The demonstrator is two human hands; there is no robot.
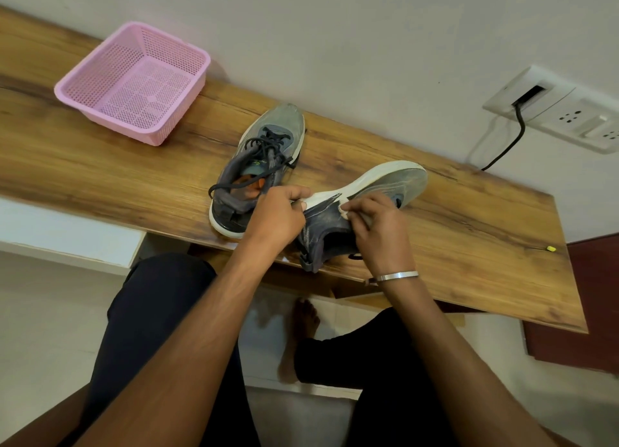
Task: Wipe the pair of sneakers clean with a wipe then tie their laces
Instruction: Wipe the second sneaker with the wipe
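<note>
Lying tilted on its side at the wooden table edge: grey mesh sneaker with white sole, light, soft upper, stiff sole. Left hand grips heel; right hand pinches small white wipe against its side. Judged best held by sole.

grey sneaker upright, laces untied, second sneaker tilted sideways, wipe against it

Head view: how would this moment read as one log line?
step: wiping | left hand: holds tilted sneaker | right hand: rubs wipe | other sneaker: untied

L hand grips sneaker, R hand wiping
</note>
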